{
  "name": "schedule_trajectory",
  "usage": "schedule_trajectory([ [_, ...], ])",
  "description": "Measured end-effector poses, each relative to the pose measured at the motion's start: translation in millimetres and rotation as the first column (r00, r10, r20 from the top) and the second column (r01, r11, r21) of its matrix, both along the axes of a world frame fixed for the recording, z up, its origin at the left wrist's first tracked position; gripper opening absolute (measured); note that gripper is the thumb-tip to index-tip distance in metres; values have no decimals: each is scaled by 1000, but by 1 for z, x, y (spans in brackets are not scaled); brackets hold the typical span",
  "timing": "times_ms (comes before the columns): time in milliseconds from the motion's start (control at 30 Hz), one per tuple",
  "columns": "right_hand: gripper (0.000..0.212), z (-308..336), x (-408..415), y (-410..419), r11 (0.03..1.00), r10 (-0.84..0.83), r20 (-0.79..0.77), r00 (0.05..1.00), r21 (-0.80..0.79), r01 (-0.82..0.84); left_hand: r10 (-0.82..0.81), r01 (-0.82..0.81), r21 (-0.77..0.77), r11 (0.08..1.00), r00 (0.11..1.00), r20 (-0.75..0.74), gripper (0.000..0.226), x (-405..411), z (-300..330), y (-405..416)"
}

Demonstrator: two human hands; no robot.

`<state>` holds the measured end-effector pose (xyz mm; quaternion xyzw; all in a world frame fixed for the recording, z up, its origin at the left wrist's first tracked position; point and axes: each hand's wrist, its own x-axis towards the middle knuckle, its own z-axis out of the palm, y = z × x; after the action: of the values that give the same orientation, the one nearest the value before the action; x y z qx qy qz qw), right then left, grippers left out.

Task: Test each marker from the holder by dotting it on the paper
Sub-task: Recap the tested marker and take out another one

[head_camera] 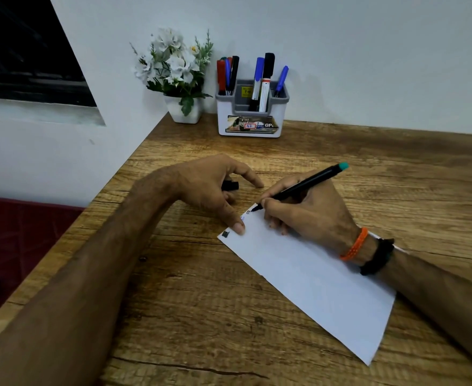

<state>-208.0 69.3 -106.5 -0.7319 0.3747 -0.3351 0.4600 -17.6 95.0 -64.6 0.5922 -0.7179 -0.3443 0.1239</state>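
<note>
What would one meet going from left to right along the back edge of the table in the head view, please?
Flower pot with white flowers → red, blue and black markers in the holder's left compartment → blue and black markers in the middle → blue pen at its right.

Black marker – teal end; white paper; wood-grain table.

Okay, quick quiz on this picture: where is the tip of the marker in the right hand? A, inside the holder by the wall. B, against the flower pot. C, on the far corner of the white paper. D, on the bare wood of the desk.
C: the right hand holds the black marker with its tip down on the far corner of the paper, beside earlier test marks.
</note>
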Motion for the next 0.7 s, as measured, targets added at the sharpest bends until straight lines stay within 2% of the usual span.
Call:
schedule_trajectory([
  [167, 3, -1, 0, 1, 1000, 31, 11, 999, -7, -31, -17, 17, -1, 1000, 1000, -13, 75, 0, 0, 1],
  [300, 5, -3, 0, -4, 1000, -23, 42, 999, 16, 22, -15, 15, 1, 1000, 1000, 10, 76, -1, 0, 0],
  [533, 16, 1, 0, -11, 994, -42, 195, 980, 103, 22, 3, -3, -11, 1000, 1000, 14, 72, 10, -8, -8],
  [633, 11, 7, -2, -15, 982, -34, 261, 965, 188, -17, 83, -89, -67, 994, 993, -87, 57, 16, -12, -10],
  [700, 19, 10, -5, -20, 963, -43, 312, 949, 267, -44, 121, -137, -105, 985, 982, -145, 39, 18, -16, -12],
])
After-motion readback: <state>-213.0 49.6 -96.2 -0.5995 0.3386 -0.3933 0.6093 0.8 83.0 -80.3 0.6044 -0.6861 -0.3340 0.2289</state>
